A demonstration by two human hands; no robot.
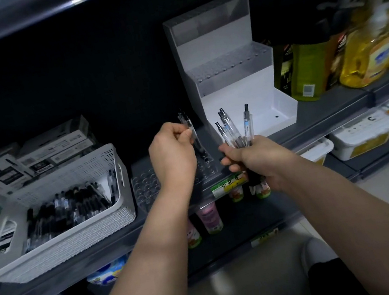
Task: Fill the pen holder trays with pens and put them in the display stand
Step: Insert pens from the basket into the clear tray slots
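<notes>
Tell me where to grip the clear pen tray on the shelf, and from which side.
Probably by its two short end walls, coming from the front. The clear tray is a long low block lying along the front edge of the shelf, and its top is all pen holes.

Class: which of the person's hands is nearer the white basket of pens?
Left. The left hand, pinching a pen, sits just right of the white basket; the right hand, gripping pens, is farther right.
</notes>
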